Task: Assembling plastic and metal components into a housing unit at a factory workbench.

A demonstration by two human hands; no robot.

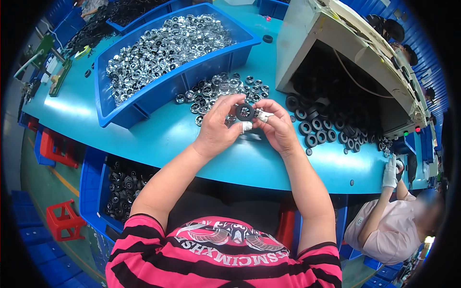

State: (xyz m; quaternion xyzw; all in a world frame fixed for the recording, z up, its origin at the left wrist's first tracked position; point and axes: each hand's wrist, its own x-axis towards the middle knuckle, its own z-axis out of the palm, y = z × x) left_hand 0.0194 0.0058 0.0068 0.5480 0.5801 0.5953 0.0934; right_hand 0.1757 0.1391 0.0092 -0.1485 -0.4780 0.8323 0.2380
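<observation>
Between my two hands, above the turquoise table, is a small black toy tyre (238,116) with a shiny hub showing in its middle. My left hand (216,126) curls its fingers and thumb round the tyre's left side, a white wrap on the thumb tip. On the other side, my right hand (277,126) pinches the tyre's right edge, with white wrapping on its fingertips. Just beyond my hands lies a loose heap of chrome wheel hubs (222,86). Part of the tyre's rim is hidden by my fingers.
A large blue bin (177,79) of chrome hubs stands at the back left. At right, black tyres (317,126) spill from a pale box-like machine (300,41). A co-worker in white gloves (390,174) sits at far right. Below the table, another blue bin (91,185) holds dark wheels.
</observation>
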